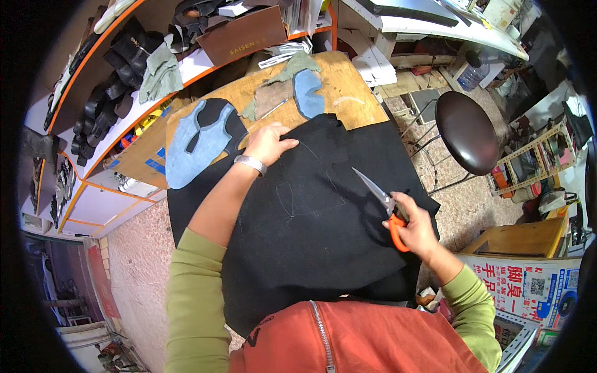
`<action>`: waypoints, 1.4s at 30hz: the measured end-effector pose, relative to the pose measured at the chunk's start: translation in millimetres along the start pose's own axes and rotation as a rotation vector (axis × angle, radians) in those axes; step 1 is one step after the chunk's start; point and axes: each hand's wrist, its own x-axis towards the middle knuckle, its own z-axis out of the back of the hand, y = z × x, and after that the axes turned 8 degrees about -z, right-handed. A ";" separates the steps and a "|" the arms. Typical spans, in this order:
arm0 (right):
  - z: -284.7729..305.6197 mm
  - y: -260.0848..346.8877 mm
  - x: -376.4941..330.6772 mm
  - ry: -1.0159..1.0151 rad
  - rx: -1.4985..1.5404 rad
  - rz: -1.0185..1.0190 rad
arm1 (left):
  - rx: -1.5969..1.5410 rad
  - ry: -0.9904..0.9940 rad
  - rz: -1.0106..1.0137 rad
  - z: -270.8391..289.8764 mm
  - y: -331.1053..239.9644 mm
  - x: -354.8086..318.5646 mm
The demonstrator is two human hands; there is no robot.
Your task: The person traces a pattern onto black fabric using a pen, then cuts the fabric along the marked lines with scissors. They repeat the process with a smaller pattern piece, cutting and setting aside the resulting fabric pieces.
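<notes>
A large sheet of black cloth [298, 255] drapes over the table, with thin pale outlines drawn on its upper part. My left hand [267, 147] is closed at the sheet's far edge, its thumb and fingers pinching the cloth; the fingertips are partly hidden. In my right hand [416, 227] is a pair of scissors [377, 190] with orange handles. Their blades point up and left above the cloth, looking nearly closed and apart from the drawn lines. Left of my left hand lies a light blue cut piece [193, 158] with a slot, partly over a black piece [231, 118].
A smaller blue piece [307, 93] and grey-green scraps [292, 67] lie on the wooden table [345, 78]. Shelves at the left hold black shoes [102, 118] and a brown box [242, 35]. A round dark stool [465, 132] stands right of the table.
</notes>
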 end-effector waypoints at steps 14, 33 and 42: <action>77.3 66.4 128.2 0.749 -0.857 0.289 | -0.286 -0.017 0.021 37.1 -13.7 -3.3; 69.3 88.7 122.9 0.888 -0.872 0.395 | -0.271 -0.021 0.005 32.3 -11.3 -1.9; 73.5 87.1 113.9 0.872 -0.847 0.362 | -0.255 -0.061 -0.039 27.4 -5.4 -1.0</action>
